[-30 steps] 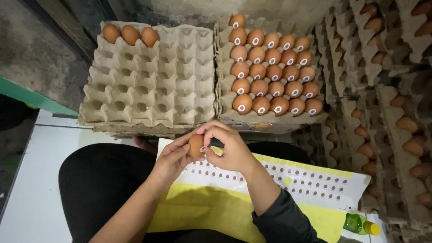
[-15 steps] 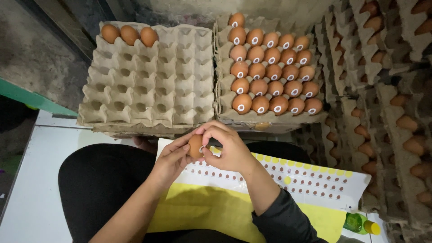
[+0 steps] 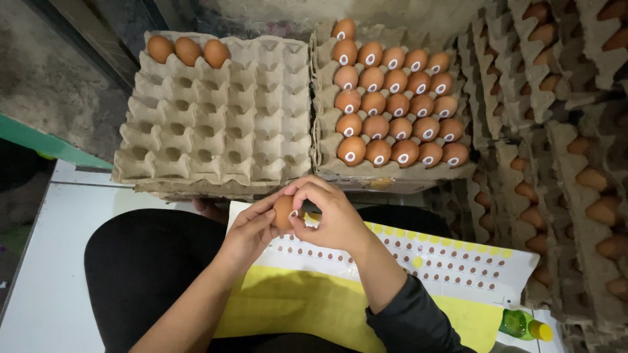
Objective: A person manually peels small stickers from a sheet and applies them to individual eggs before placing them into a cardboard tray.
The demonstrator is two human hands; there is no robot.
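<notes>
Seen from above, a person sits with black-clad legs and a sticker sheet [image 3: 418,261] across the lap: its near part is yellow, its far part white with rows of small round stickers, some yellow. Above the sheet both hands meet around a single brown egg [image 3: 283,210]. The left hand [image 3: 252,229] cups the egg from the left side, fingers closed on it. The right hand [image 3: 330,216] closes on it from the right, thumb and fingertips pressed against the shell. At the lower right edge a small green bottle with a yellow cap [image 3: 523,325] lies beside the sheet. Just beyond the hands stand two stacks of grey pulp egg trays, side by side. The left tray [image 3: 216,111] is mostly bare, holding only three brown eggs [image 3: 188,50] in its far left corner. The right tray [image 3: 327,163] is nearly filled with brown eggs [image 3: 396,104], each bearing a small white round sticker. Farther right, more stacked trays of eggs [image 3: 562,150] fill the side of the view, seen edge on.
</notes>
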